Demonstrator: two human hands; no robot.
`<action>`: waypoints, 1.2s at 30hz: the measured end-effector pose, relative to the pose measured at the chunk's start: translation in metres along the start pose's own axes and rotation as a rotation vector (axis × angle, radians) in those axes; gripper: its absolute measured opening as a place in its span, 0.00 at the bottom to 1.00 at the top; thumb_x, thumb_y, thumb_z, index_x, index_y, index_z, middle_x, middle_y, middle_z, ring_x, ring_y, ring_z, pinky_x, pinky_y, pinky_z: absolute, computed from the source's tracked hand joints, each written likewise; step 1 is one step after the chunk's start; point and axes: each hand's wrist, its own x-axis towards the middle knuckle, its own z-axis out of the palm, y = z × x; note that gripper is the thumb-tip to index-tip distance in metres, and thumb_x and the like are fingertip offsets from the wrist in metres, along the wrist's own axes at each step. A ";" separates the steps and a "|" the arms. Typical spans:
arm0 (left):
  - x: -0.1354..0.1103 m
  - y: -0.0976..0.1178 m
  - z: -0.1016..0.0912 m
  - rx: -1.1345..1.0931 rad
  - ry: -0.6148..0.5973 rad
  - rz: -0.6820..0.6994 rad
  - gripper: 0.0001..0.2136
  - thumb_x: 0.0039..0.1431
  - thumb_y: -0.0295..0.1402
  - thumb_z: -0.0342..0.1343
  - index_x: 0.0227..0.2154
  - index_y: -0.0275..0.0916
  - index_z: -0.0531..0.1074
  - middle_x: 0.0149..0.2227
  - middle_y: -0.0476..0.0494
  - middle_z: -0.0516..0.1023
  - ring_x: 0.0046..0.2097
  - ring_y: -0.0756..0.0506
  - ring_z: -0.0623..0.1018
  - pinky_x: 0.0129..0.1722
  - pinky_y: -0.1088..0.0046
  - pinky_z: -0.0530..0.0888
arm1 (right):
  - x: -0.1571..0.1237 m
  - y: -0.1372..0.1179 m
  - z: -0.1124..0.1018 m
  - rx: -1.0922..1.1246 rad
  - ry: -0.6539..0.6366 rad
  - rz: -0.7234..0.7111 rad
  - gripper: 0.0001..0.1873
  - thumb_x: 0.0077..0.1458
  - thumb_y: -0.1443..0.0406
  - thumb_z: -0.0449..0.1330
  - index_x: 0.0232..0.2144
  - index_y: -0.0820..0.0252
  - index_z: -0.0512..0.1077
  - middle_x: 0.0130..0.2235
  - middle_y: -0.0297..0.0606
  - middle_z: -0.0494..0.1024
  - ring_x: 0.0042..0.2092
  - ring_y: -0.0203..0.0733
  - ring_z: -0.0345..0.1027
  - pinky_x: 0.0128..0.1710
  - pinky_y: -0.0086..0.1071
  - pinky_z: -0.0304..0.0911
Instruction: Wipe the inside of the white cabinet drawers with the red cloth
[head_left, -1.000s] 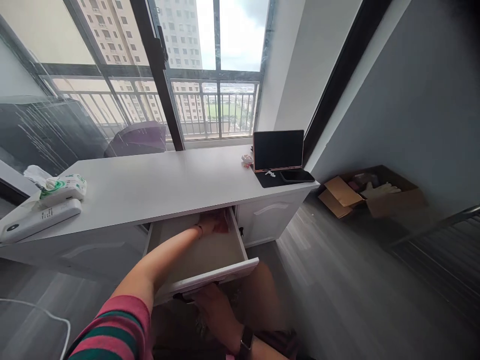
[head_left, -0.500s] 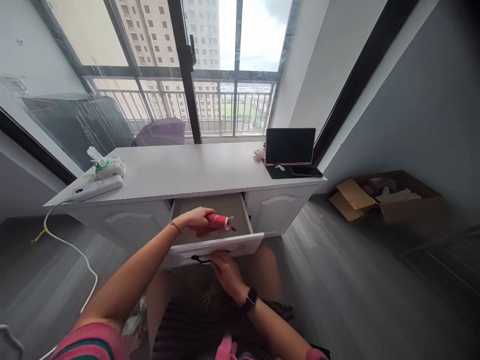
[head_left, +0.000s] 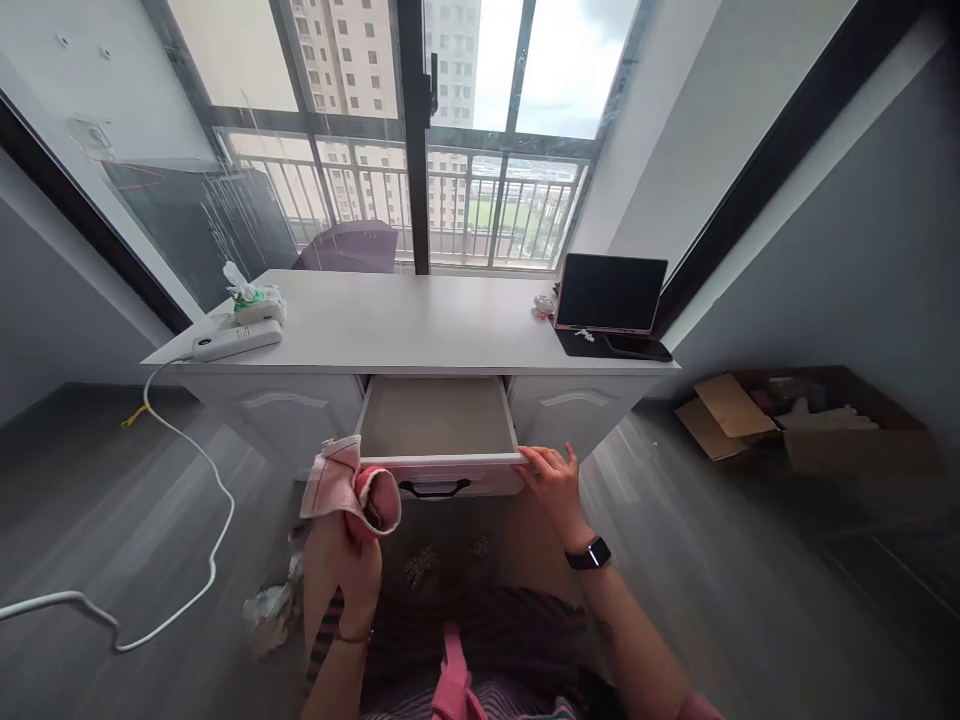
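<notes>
My left hand [head_left: 352, 575] is closed on a pink and red rolled thing [head_left: 381, 500], open at its near end with a pale pink flap to its left. What it is exactly, I cannot make out. It is held outside the drawer, at the left front corner. The white drawer [head_left: 450, 462] is pulled out of the cabinet, and its grey floor is bare. A dark handle [head_left: 435, 489] sits on its front. At the right front corner my right hand [head_left: 556, 490], wearing a watch [head_left: 589, 554], grips the top edge of the drawer front.
On the white cabinet top [head_left: 420, 320] stand a dark-screened tablet [head_left: 611, 292] at the right and a power strip [head_left: 238, 340] with a tissue pack [head_left: 259, 300] at the left. A white cable [head_left: 214, 500] runs across the floor. An open cardboard box [head_left: 847, 440] lies at right.
My left hand has drawn the red roll out from over the drawer, to the left and towards me. My right hand has moved from the handle to the drawer's right corner.
</notes>
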 end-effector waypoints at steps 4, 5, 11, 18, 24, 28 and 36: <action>-0.007 -0.008 0.026 0.130 0.060 -0.043 0.10 0.56 0.31 0.45 0.40 0.37 0.67 0.38 0.33 0.74 0.43 0.34 0.76 0.41 0.58 0.74 | 0.018 0.002 0.005 0.018 -0.053 0.031 0.19 0.64 0.54 0.48 0.44 0.54 0.74 0.42 0.40 0.79 0.44 0.44 0.71 0.58 0.50 0.46; -0.004 -0.009 0.028 0.156 0.048 -0.050 0.09 0.56 0.31 0.45 0.38 0.37 0.67 0.37 0.32 0.74 0.43 0.34 0.76 0.41 0.57 0.73 | 0.022 0.003 0.007 0.024 -0.058 0.041 0.19 0.64 0.53 0.48 0.43 0.54 0.74 0.42 0.40 0.79 0.44 0.45 0.71 0.57 0.49 0.48; 0.029 0.002 0.034 0.144 0.266 -0.184 0.16 0.58 0.31 0.44 0.46 0.28 0.68 0.47 0.22 0.73 0.52 0.30 0.72 0.49 0.52 0.70 | 0.038 0.010 0.016 0.076 -0.066 0.066 0.19 0.63 0.52 0.49 0.42 0.54 0.75 0.41 0.41 0.78 0.43 0.45 0.70 0.49 0.41 0.57; 0.043 0.031 0.086 0.110 0.092 0.067 0.24 0.57 0.40 0.52 0.53 0.30 0.67 0.57 0.22 0.63 0.60 0.30 0.62 0.58 0.49 0.61 | 0.041 0.014 0.015 0.111 -0.088 0.059 0.17 0.62 0.53 0.52 0.40 0.55 0.75 0.38 0.40 0.77 0.40 0.44 0.70 0.41 0.36 0.61; 0.050 0.033 0.098 0.130 -0.036 0.219 0.30 0.58 0.41 0.51 0.61 0.32 0.58 0.67 0.22 0.44 0.67 0.25 0.38 0.59 0.33 0.45 | 0.045 0.014 0.012 0.287 -0.096 0.060 0.18 0.61 0.52 0.52 0.40 0.55 0.76 0.38 0.40 0.78 0.40 0.44 0.70 0.42 0.36 0.63; 0.036 0.046 0.121 0.089 -0.055 0.291 0.31 0.60 0.37 0.51 0.65 0.37 0.50 0.69 0.28 0.38 0.68 0.27 0.32 0.60 0.34 0.47 | 0.046 0.014 0.017 0.517 -0.059 0.161 0.22 0.63 0.52 0.47 0.39 0.56 0.77 0.38 0.39 0.78 0.41 0.42 0.71 0.42 0.34 0.64; -0.009 0.083 0.165 0.208 -0.341 0.520 0.22 0.62 0.29 0.48 0.59 0.44 0.65 0.65 0.33 0.58 0.67 0.26 0.45 0.58 0.34 0.54 | 0.050 0.015 0.015 0.597 -0.093 0.266 0.31 0.65 0.49 0.40 0.35 0.56 0.79 0.35 0.39 0.79 0.38 0.41 0.71 0.38 0.31 0.62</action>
